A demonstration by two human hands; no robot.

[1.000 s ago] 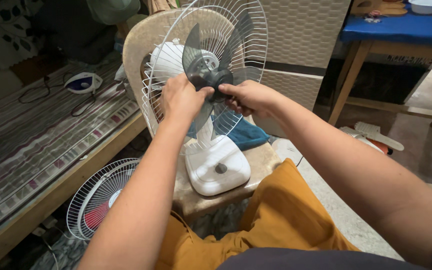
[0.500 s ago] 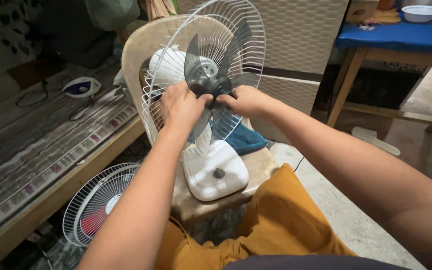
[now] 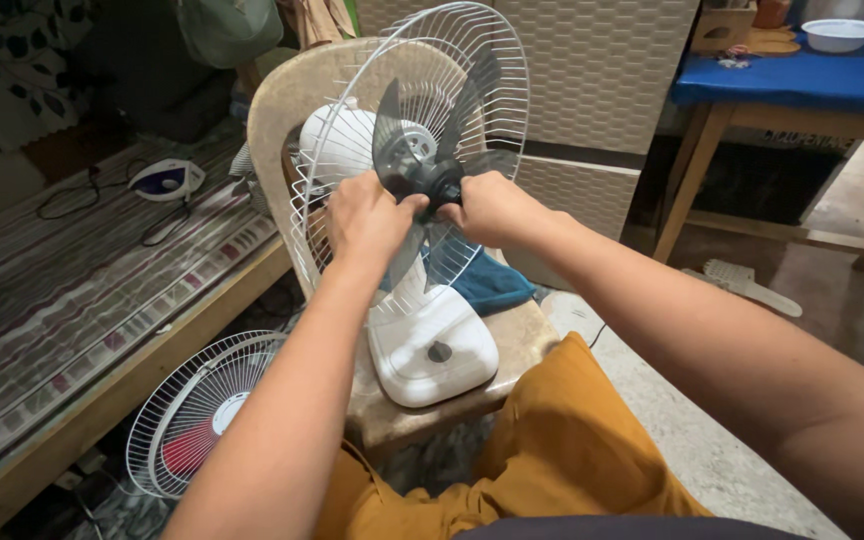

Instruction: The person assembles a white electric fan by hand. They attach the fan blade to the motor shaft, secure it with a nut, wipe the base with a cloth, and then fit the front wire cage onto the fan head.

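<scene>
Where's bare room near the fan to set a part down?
The striped mat between the iron and the wooden edge is bare, as is the concrete floor right of the orange-clad knee. The stool seat is crowded by the fan base and blue cloth.

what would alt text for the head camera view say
Two bare hands, left hand and right hand, pinch the dark hub of a grey fan blade on a white desk fan standing on a beige plastic chair. A detached front grille leans on the floor below.
</scene>
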